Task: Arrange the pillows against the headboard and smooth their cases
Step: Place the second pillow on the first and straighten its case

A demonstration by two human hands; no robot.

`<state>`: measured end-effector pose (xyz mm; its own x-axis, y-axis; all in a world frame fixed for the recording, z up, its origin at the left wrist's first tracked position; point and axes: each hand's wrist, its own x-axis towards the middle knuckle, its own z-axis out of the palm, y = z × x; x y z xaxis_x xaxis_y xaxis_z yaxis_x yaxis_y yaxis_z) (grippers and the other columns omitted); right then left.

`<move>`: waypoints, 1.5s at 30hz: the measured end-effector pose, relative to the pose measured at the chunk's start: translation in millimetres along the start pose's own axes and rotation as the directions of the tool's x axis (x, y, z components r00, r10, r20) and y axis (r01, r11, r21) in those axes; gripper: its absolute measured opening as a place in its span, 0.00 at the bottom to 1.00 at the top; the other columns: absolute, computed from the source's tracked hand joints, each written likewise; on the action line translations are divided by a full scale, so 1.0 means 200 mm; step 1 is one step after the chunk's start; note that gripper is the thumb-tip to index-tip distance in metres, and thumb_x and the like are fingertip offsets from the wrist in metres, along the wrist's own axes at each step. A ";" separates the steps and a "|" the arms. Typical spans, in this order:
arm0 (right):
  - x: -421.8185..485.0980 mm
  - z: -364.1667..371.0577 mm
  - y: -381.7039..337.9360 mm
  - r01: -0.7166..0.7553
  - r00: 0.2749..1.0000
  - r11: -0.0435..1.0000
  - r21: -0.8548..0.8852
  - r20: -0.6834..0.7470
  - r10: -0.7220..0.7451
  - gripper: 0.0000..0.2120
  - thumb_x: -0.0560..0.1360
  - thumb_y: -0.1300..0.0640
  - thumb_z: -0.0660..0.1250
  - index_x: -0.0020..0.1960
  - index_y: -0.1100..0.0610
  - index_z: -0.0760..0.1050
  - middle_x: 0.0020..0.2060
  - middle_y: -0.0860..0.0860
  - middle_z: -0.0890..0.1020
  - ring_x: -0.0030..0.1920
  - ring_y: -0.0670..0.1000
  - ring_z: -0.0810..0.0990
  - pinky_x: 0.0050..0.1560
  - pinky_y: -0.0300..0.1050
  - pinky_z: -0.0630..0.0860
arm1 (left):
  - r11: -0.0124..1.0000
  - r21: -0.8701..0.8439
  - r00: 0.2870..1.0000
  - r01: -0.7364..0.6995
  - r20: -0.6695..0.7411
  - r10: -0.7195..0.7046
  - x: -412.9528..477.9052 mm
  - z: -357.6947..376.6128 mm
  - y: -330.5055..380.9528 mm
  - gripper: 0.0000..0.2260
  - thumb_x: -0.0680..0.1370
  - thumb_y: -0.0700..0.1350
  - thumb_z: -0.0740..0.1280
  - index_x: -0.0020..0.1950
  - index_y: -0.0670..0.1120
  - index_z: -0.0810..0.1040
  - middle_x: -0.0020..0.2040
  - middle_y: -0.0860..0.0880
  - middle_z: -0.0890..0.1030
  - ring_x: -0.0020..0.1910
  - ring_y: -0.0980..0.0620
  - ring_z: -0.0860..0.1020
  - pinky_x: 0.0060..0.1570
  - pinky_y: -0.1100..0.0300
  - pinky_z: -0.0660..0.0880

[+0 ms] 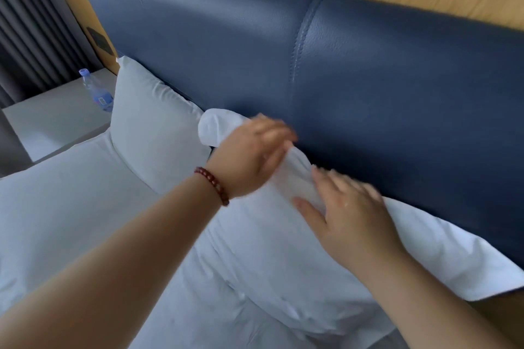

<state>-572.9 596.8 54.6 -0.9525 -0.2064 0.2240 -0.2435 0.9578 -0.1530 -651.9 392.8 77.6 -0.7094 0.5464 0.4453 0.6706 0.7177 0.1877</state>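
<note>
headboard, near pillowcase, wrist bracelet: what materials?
Headboard: navy leather or faux leather, by its fine grain, soft sheen and stitched seam; which of the two cannot be told.
Near pillowcase: white woven cloth, probably cotton, matte, with soft creases.
Bracelet: round dark red beads, slightly glossy; wood or stone, unclear.

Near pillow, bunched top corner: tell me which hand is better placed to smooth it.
Left. The left hand lies on the near pillow right beside the bunched corner; the right hand presses farther along the edge, away from it.
</note>
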 end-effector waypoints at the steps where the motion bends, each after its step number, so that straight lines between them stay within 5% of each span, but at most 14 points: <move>1: -0.03 0.01 0.01 -0.012 0.998 1.000 -0.011 0.066 0.013 0.34 0.77 0.34 0.51 0.68 0.58 0.73 0.61 0.53 0.81 0.60 0.56 0.79 0.59 0.53 0.73 | 0.999 -0.021 0.994 -0.036 0.107 0.038 -0.03 0.05 0.06 0.21 0.83 0.53 0.52 0.62 0.44 0.80 0.61 0.46 0.80 0.63 0.45 0.76 0.69 0.49 0.66; 4: -0.17 0.04 0.09 -0.058 0.990 0.995 -0.079 0.121 0.068 0.39 0.76 0.31 0.49 0.69 0.61 0.73 0.65 0.56 0.79 0.63 0.57 0.78 0.63 0.52 0.71 | 0.995 0.092 0.960 0.045 0.271 -0.069 -0.14 0.15 0.07 0.27 0.82 0.60 0.45 0.66 0.49 0.77 0.65 0.50 0.79 0.66 0.47 0.74 0.72 0.49 0.62; 8: -0.39 -0.03 0.22 -0.061 0.998 0.995 -0.082 -0.027 0.059 0.34 0.77 0.35 0.54 0.69 0.60 0.74 0.67 0.56 0.77 0.67 0.57 0.75 0.69 0.53 0.65 | 0.966 0.206 0.966 0.157 0.173 -0.194 -0.09 0.10 0.18 0.24 0.81 0.57 0.48 0.61 0.48 0.80 0.59 0.50 0.82 0.62 0.46 0.77 0.69 0.49 0.67; 12: -0.52 -0.09 0.37 -0.138 0.937 0.989 0.057 -0.315 0.149 0.25 0.78 0.43 0.59 0.65 0.59 0.77 0.65 0.56 0.77 0.63 0.60 0.75 0.62 0.57 0.69 | 0.999 0.040 0.991 -0.024 0.131 0.019 -0.01 0.12 0.45 0.20 0.81 0.54 0.54 0.60 0.46 0.80 0.55 0.49 0.82 0.55 0.46 0.79 0.58 0.51 0.75; 15: -0.53 -0.11 0.43 -0.195 0.933 0.977 0.083 -0.292 0.211 0.26 0.78 0.40 0.56 0.65 0.57 0.76 0.60 0.53 0.79 0.60 0.57 0.76 0.59 0.53 0.67 | 0.999 -0.032 0.953 -0.010 0.302 0.019 0.03 0.21 0.56 0.26 0.80 0.60 0.48 0.65 0.49 0.77 0.62 0.51 0.80 0.61 0.48 0.76 0.64 0.53 0.70; 18: -0.51 -0.10 0.42 -0.237 0.941 0.971 0.021 -0.244 0.234 0.27 0.76 0.37 0.58 0.63 0.55 0.77 0.53 0.51 0.80 0.55 0.57 0.77 0.57 0.54 0.67 | 0.994 0.093 0.922 0.052 0.378 -0.083 0.01 0.28 0.55 0.32 0.77 0.65 0.41 0.71 0.54 0.71 0.68 0.54 0.75 0.68 0.51 0.71 0.69 0.55 0.62; 23: -0.52 -0.12 0.46 -0.303 0.950 0.933 0.196 -0.017 0.312 0.18 0.76 0.39 0.62 0.58 0.50 0.76 0.51 0.49 0.76 0.51 0.55 0.76 0.52 0.53 0.72 | 0.989 0.142 0.944 0.030 0.321 -0.074 -0.09 0.25 0.53 0.29 0.79 0.64 0.46 0.65 0.49 0.76 0.57 0.49 0.82 0.57 0.45 0.79 0.62 0.50 0.69; 25: -0.56 -0.15 0.50 -0.349 0.937 0.860 0.371 0.114 0.331 0.13 0.78 0.45 0.63 0.60 0.48 0.74 0.54 0.45 0.74 0.52 0.49 0.75 0.51 0.46 0.73 | 0.988 0.155 0.956 0.026 0.285 -0.070 -0.15 0.24 0.52 0.27 0.80 0.62 0.48 0.64 0.48 0.77 0.55 0.49 0.83 0.54 0.45 0.80 0.60 0.50 0.70; 28: -0.64 -0.16 0.51 -0.332 0.927 0.732 0.595 0.063 0.370 0.06 0.79 0.51 0.64 0.56 0.46 0.75 0.47 0.38 0.78 0.48 0.39 0.76 0.42 0.30 0.70 | 0.989 0.140 0.955 0.046 0.285 -0.084 -0.19 0.20 0.50 0.26 0.81 0.61 0.49 0.65 0.48 0.76 0.57 0.49 0.82 0.57 0.45 0.79 0.63 0.50 0.68; 31: -0.66 -0.12 0.51 -0.381 0.868 0.580 0.721 0.062 0.493 0.04 0.79 0.50 0.65 0.50 0.47 0.77 0.44 0.42 0.81 0.47 0.40 0.78 0.44 0.36 0.73 | 0.989 0.132 0.951 0.073 0.288 -0.108 -0.15 0.16 0.57 0.28 0.80 0.63 0.47 0.67 0.49 0.74 0.60 0.50 0.81 0.59 0.46 0.78 0.65 0.50 0.66; 34: -0.63 -0.09 0.51 -0.394 0.759 0.133 0.909 0.241 0.605 0.07 0.79 0.50 0.65 0.46 0.50 0.80 0.44 0.50 0.84 0.49 0.51 0.82 0.52 0.53 0.79 | 0.997 0.065 0.972 0.029 0.229 -0.043 -0.03 0.15 0.69 0.28 0.79 0.63 0.49 0.68 0.48 0.75 0.60 0.49 0.81 0.59 0.46 0.78 0.63 0.51 0.68; 37: -0.62 -0.10 0.51 -0.303 0.677 -0.314 0.900 0.435 0.594 0.08 0.80 0.54 0.65 0.48 0.56 0.81 0.48 0.55 0.85 0.52 0.55 0.84 0.54 0.54 0.80 | 0.997 -0.073 0.963 -0.015 0.268 0.034 0.09 0.19 0.80 0.29 0.79 0.64 0.49 0.69 0.47 0.74 0.61 0.48 0.80 0.61 0.46 0.76 0.63 0.51 0.70; 40: -0.62 -0.09 0.52 -0.222 0.616 -0.393 0.893 0.440 0.653 0.05 0.79 0.57 0.67 0.46 0.56 0.80 0.44 0.52 0.85 0.48 0.51 0.83 0.48 0.47 0.80 | 0.997 -0.065 0.921 0.047 0.389 -0.018 0.10 0.28 0.79 0.32 0.77 0.67 0.45 0.70 0.51 0.71 0.64 0.50 0.78 0.62 0.46 0.75 0.64 0.49 0.70; 45: -0.65 -0.10 0.54 -0.047 0.589 -0.432 0.900 0.375 0.716 0.06 0.79 0.65 0.64 0.51 0.59 0.79 0.45 0.53 0.86 0.48 0.49 0.85 0.48 0.41 0.80 | 0.999 -0.036 0.947 0.028 0.322 -0.015 0.02 0.31 0.75 0.27 0.78 0.64 0.48 0.64 0.49 0.74 0.53 0.50 0.82 0.53 0.46 0.79 0.57 0.52 0.72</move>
<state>-471.8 730.9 28.2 -0.8041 0.4890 -0.3382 -0.0143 -0.5846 -0.8112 -567.9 529.1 53.4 -0.7514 0.6456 0.1364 0.6578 0.7166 0.2320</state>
